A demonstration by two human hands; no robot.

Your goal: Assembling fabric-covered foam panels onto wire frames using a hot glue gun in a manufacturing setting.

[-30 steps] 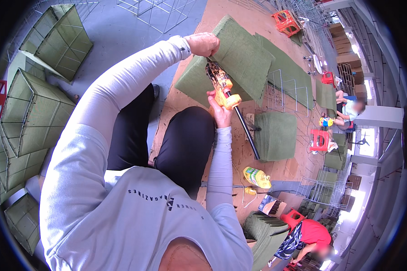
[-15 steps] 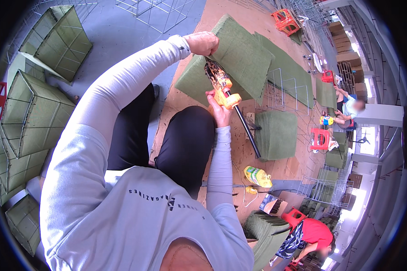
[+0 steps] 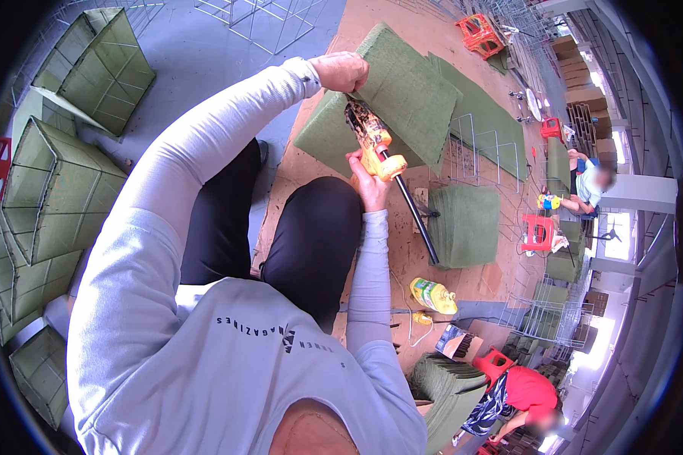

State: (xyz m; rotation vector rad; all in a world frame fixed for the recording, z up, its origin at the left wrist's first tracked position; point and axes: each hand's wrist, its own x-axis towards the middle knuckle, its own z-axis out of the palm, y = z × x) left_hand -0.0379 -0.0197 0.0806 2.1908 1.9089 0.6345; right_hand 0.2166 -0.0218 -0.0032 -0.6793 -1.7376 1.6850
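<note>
My right hand is closed around an orange hot glue gun, its front end smeared dark. A long black glue stick sticks out of the gun's rear. The nozzle points up and away, close to the edge of a green fabric-like panel. On that panel's near left corner, my left hand is closed, holding it tilted up. Beneath lies another green panel. The nozzle tip is partly hidden by the upper panel and my left hand.
Beside the gun stands a stack of green sheets; a wire frame is beyond. A yellow bottle lies to the right. Green-lined wire boxes stand at left. Two people work farther off, one in red, one in light blue.
The glue gun has shifted very slightly to the right and down in my right hand. My left hand barely moves on the panel. The person in light blue has changed arm position.
</note>
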